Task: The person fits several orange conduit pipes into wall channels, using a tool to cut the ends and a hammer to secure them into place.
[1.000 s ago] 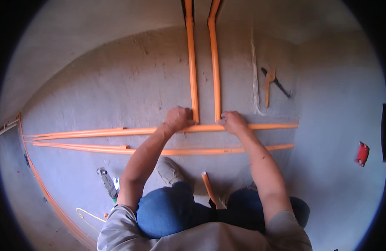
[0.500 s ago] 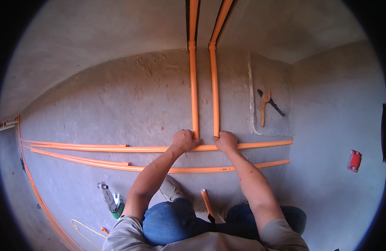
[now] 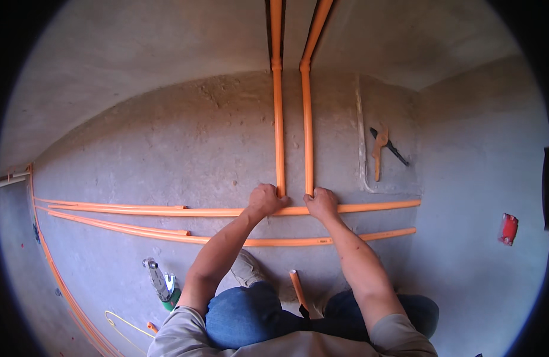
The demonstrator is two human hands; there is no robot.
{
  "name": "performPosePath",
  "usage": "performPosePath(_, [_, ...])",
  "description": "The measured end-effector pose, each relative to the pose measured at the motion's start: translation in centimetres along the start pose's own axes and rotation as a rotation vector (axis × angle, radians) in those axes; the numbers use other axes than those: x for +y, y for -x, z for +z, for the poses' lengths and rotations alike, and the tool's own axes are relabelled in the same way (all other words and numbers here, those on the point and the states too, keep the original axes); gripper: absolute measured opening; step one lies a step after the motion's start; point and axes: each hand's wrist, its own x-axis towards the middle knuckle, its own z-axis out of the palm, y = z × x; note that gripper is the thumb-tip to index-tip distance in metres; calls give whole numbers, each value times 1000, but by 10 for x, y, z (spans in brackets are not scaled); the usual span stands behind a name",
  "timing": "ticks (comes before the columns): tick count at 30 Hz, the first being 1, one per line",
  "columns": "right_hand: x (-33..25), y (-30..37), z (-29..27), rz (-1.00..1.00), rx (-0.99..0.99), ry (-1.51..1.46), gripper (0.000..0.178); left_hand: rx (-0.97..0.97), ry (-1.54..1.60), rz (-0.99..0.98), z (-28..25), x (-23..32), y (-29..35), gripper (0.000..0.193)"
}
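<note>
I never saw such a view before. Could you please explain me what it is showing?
There is no machine here: a person works bare-handed. A fisheye camera on the head looks down, so straight edges bend. The left hand touches the near end of one orange pipe, the right hand that of a second pipe; the grip is partly hidden. More orange pipes lie crosswise on the grey floor. To the right lies an orange and black tool.

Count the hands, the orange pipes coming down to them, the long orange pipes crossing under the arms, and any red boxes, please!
Hands: left hand, right hand: 2
Pipes down to the hands: 2
Pipes crossing under the arms: 2
Red box: 1
Total: 7
</note>
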Motion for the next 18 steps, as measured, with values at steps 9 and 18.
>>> performPosePath(9, [4,-4,6,-16,81,-1,39,72,20,12,7,-4,-6,49])
performPosePath(18, [-14,-6,-25,56,-178,48,44,82,34,22,11,-8,-2,49])
